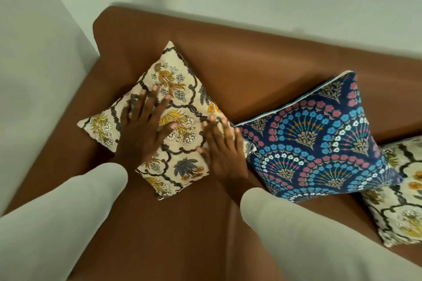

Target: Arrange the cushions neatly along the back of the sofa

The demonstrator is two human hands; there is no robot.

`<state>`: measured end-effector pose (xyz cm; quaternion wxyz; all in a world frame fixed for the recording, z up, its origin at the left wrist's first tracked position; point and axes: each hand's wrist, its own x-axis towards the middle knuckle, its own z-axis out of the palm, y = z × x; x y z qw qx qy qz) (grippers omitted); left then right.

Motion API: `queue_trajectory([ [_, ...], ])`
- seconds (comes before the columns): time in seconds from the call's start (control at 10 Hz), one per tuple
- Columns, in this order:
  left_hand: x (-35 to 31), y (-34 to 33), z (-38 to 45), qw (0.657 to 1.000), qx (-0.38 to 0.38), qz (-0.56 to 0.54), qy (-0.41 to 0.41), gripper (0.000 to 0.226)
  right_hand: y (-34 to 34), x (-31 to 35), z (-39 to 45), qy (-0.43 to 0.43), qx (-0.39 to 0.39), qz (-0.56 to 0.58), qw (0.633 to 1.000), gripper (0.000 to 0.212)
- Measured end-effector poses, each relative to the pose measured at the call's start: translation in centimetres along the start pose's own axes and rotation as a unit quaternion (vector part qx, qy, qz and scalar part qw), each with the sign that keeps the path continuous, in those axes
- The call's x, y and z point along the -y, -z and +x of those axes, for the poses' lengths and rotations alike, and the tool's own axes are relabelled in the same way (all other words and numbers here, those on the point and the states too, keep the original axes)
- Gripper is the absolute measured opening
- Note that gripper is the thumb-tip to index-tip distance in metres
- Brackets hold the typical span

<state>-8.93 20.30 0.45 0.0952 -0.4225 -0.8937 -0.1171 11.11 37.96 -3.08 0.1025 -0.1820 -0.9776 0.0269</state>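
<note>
Cushions sit along the brown sofa (262, 59), which fills the view from 10 o'clock to 4 o'clock with its backrest against the pale wall. Largest of them in view, the blue cushion (319, 137) leans on the backrest at 3 o'clock, propped upright so its fan pattern faces out. At 4 o'clock a second cream cushion (402, 198) is cut off by the frame edge, partly tucked behind the blue one. The cream cushion (159, 118) sits near centre, turned corner-up like a diamond, its top corner against the backrest and its right corner touching the blue cushion. It looks to be mid-adjustment, since the others stand squarer. Both hands lie flat on it, fingers spread, pressing not gripping: the left hand (142, 130) on its left half, the right hand (222, 155) over its right corner, likely to steady and turn it. Pale sleeves reach in from 7 and 5 o'clock.
</note>
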Motion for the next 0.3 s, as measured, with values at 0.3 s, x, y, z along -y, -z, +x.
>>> queue_trajectory([
  [0.3, -1.4, 5.5, -1.5, 0.962, -0.062, -0.157, 0.216, 0.083, 5.1, -7.9, -5.6, -0.063, -0.016, 0.043, 0.997, 0.074],
])
